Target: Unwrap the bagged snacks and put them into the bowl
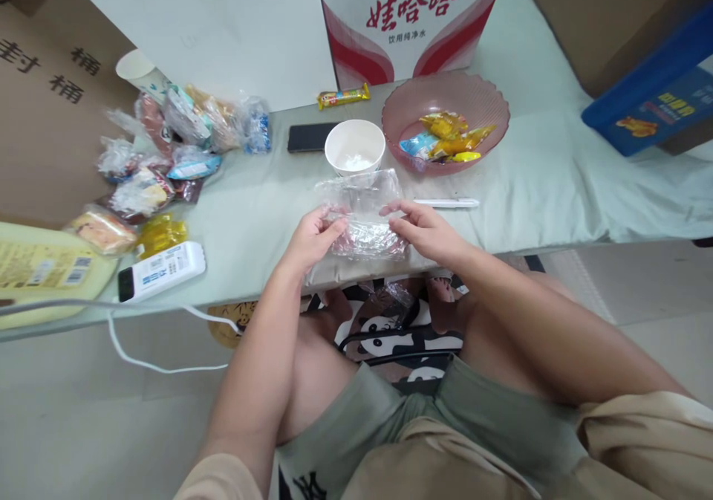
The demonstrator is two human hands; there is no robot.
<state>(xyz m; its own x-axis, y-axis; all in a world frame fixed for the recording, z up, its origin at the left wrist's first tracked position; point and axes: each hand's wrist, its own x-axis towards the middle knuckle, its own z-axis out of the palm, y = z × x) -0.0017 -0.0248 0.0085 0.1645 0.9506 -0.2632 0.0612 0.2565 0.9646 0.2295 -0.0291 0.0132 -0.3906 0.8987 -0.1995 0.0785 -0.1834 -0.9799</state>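
My left hand (313, 238) and my right hand (428, 231) pinch the two sides of a clear plastic bag (368, 238) at the table's front edge. The bag is crinkled and shiny, and something reddish shows faintly through its lower part; what that is I cannot make out. Just behind the bag stands a white paper cup (355, 147), its inside facing me. A thin white pen-like stick (454, 203) lies close beyond my right hand. Further back, a pink scalloped bowl (490, 106) holds several yellow and blue wrapped snacks (445, 134).
A dark phone (306, 138) and a yellow wrapped snack bar (344, 96) lie behind the cup. At left are heaped packaged snacks (148, 166), a white handheld device (172, 270), a yellow jug (50, 270) and a white cable (139, 362). Boxes (415, 32) line the back; a blue container (657, 91) stands right.
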